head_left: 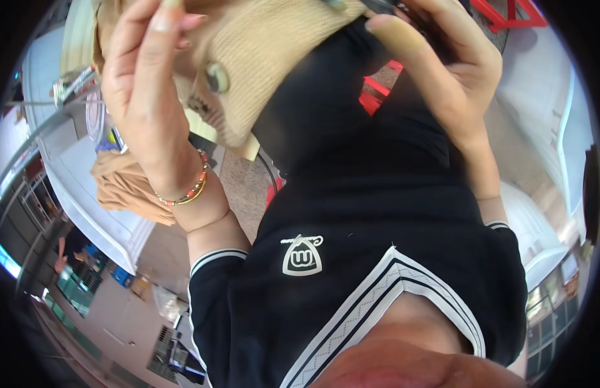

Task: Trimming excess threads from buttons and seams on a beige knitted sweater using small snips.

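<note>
Head view: two bare hands flank a tan ribbed knit garment [280, 52] lying over the person's black-clothed lap.

The left hand [141, 84] is at the garment's left edge, fingers bent and tips close together; whether they grip anything I cannot tell. The right hand [458, 74] is to the garment's right, thumb extended toward it and fingers curled, with a small dark object [380, 6] by the thumb tip; its hold is also unclear. A round, pale grey-green button [217, 77] sits on the garment's left part. Beyond the garment's lower left lies a heap of folded brown cloth [128, 184], near a white, smooth-walled bin [86, 210]; red plastic bars [372, 97] show to its lower right.
</note>
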Demonstrator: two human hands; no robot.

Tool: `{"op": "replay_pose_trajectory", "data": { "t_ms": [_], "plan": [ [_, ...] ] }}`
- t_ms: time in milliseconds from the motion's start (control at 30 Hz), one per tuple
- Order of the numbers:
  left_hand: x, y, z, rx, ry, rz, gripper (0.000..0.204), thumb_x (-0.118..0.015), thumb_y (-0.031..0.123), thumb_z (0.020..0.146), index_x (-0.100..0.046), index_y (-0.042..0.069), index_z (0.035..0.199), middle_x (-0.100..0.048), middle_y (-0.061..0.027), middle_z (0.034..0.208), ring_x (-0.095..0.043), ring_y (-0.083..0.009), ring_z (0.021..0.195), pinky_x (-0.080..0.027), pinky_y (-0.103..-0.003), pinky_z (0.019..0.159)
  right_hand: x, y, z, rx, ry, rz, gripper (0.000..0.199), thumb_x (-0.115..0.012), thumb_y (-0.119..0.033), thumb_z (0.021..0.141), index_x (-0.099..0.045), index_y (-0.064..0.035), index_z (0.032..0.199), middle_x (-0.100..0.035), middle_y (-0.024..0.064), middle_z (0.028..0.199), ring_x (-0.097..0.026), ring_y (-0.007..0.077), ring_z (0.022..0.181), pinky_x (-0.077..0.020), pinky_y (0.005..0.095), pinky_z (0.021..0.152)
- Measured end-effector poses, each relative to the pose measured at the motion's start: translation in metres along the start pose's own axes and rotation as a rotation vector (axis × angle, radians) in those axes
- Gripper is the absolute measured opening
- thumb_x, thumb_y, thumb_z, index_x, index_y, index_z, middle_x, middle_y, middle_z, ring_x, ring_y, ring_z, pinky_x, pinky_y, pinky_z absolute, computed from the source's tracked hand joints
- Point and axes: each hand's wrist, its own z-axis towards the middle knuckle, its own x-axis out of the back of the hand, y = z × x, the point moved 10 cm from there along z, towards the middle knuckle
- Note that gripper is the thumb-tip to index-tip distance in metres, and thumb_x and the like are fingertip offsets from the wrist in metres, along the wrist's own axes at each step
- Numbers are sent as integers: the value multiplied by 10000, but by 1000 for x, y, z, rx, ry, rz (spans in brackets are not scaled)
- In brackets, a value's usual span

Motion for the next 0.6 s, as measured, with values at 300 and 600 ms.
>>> {"op": "replay_pose_trajectory", "data": {
  "t_ms": [300, 600],
  "plan": [
    [4, 27, -66, -245, 66, 476, 287, -760, 8, 731, -706, 8, 1013, -649, -81, 977, -594, -134, 804, -474, -242, 720, -45, -46, 4, 300, -169, -189, 427, -827, -110, 721, -669, 12, 1099, -606, 64, 773, -566, 148, 638, -427, 236, 632],
    [-1, 5, -70, -161, 67, 394, 368, -791, 11, 722, -714, 40, 1082, -627, -57, 989, -584, -103, 782, -484, -220, 673, -60, -54, 9, 311, -260, -292, 451, -830, -124, 701, -674, -25, 1112, -605, 64, 746, -584, 177, 611, -456, 250, 596]
  ]
}}
